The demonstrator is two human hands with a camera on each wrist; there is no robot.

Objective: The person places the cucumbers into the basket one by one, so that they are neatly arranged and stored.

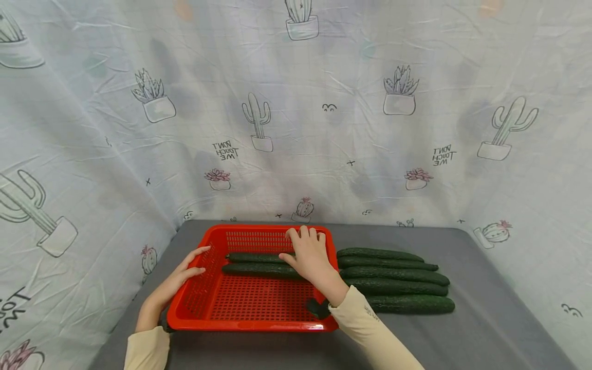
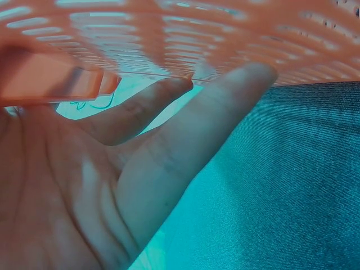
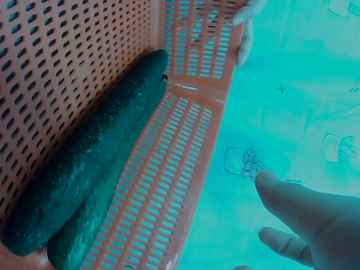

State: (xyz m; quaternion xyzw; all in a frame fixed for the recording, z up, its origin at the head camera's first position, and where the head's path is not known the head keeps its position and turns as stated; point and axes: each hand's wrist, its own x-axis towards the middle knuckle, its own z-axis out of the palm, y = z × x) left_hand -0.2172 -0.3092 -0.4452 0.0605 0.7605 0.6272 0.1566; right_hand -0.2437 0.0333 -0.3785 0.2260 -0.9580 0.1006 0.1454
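Two long dark-green cucumbers (image 1: 259,270) lie side by side in a red perforated plastic basket (image 1: 250,326); the right wrist view shows them along the basket's slotted wall. My left hand (image 1: 178,280) is at the basket's left side, its fairly straight fingers touching the rim and wall. In the left wrist view, those fingers (image 2: 185,135) extend against the slotted plastic. Above the basket's right part hovers my right hand (image 1: 312,257), fingers loosely bent and apart, holding nothing. It covers the right ends of the cucumbers in the head view.
Several more cucumbers (image 1: 407,304) lie in a row on the grey tabletop (image 1: 481,308), close to the basket's right side. A pale curtain (image 1: 361,133) printed with potted cacti hangs behind the table and along both sides.
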